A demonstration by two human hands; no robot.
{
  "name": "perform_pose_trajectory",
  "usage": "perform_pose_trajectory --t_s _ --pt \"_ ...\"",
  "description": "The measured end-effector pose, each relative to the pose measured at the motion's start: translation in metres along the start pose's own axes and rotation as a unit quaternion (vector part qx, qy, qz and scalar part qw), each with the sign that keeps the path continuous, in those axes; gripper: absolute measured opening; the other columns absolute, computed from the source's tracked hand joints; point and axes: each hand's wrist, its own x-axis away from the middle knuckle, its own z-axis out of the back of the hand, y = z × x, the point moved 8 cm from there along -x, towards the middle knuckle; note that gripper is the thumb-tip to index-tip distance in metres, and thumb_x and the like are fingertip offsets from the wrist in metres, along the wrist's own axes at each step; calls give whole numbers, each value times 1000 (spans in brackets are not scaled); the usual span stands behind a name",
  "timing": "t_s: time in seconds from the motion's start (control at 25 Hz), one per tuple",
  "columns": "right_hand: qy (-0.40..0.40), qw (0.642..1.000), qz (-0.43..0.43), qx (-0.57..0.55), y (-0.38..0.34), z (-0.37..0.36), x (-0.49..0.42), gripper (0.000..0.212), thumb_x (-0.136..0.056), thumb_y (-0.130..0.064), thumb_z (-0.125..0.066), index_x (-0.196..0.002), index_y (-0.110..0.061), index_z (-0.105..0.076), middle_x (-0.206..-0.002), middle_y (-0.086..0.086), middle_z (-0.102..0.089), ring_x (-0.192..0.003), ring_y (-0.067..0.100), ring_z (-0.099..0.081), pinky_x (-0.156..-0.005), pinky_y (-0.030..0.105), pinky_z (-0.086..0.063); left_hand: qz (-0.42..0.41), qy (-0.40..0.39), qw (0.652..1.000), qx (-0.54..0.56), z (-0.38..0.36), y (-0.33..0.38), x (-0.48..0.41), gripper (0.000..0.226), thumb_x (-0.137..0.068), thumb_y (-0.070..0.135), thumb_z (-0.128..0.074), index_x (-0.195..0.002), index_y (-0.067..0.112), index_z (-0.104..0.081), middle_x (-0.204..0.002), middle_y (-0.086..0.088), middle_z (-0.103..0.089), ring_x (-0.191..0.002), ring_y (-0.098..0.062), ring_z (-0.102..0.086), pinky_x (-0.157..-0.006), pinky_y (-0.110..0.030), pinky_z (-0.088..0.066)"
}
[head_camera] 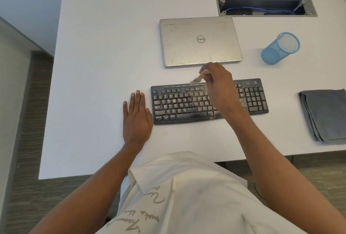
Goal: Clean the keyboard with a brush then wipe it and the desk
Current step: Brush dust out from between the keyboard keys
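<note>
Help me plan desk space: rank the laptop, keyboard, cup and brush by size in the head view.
Largest: keyboard and laptop, alike; keyboard nearer, so unranked.
Then: cup.
Smallest: brush, partly hidden by the right hand.

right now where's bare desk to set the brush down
Widest: bare desk left of the laptop and keyboard, beyond the left hand. Smaller: between keyboard and grey cloth. Crowded: the laptop-keyboard gap, where the right hand holds the brush.
</note>
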Motion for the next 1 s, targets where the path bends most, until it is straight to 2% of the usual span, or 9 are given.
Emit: perform_pose_trajectory --t_s 0.12,0.28,0.36,0.44,0.6,0.68,0.84,0.92,1.0 --pt "-77 996 31 16 -14 -26 -17 19 -100 2 -48 -98 -9 -63 -95 5 -61 -85 21 -56 -76 41 -49 -1 5 1000 8 2 1 -1 61 -111 28 -20 -167 6 -25 -176 -9 -22 -164 -23 -14 -134 -48 -6" --pt "-151 987 44 32 -19 -54 -22 24 -87 12 -50 -93 -8 -59 -96 7 -60 -89 30 -59 -73 45 -51 -1 7 1000 3 2 1 0 61 -111 28 -20 -167 6 -25 -176 -10 -22 -164 -23 -15 -134 -48 -7" --pt "-150 986 49 61 -10 -53 -21 30 -83 16 -52 -93 -11 -59 -96 6 -60 -87 29 -60 -75 45 -54 1 5 1000 2 2 1 -1 60 -111 28 -20 -167 6 -25 -176 -9 -22 -164 -23 -14 -134 -48 -7" --pt "-128 988 17 79 9 -39 -20 29 -90 13 -51 -95 -14 -62 -98 1 -61 -86 22 -61 -78 39 -53 3 2 1000 0 2 1 -1 60 -111 28 -20 -167 7 -25 -176 -9 -21 -164 -23 -13 -134 -47 -6" --pt "-101 986 -30 128 32 -10 -22 24 -92 11 -48 -94 -9 -61 -96 8 -59 -84 27 -57 -65 26 -44 4 5 1000 7 2 0 -1 60 -110 27 -22 -167 6 -26 -175 -9 -23 -164 -23 -15 -134 -48 -6" --pt "-83 991 -38 98 25 -9 -28 18 -94 4 -45 -94 -7 -59 -96 12 -60 -84 29 -58 -67 35 -44 3 4 1000 3 1 1 -1 60 -110 27 -22 -167 6 -26 -176 -9 -23 -164 -23 -15 -134 -47 -5" --pt "-108 994 5 6 -15 -36 -44 19 -101 0 -48 -94 -2 -66 -91 12 -69 -85 27 -65 -74 37 -48 3 1 1000 6 2 1 -1 61 -110 28 -20 -167 7 -26 -176 -8 -22 -164 -22 -13 -134 -47 -5" --pt "-141 990 14 9 -19 -49 -45 20 -99 4 -49 -94 -2 -67 -92 12 -71 -88 30 -66 -73 39 -50 2 2 1000 6 3 1 0 61 -110 29 -19 -167 7 -26 -176 -8 -21 -164 -22 -13 -134 -47 -5" --pt "-151 988 -14 39 -4 -48 -44 26 -97 8 -49 -94 -11 -67 -92 7 -70 -88 28 -68 -70 38 -53 1 3 1000 8 3 1 -1 61 -110 29 -19 -167 7 -26 -176 -9 -22 -164 -23 -14 -134 -48 -6"
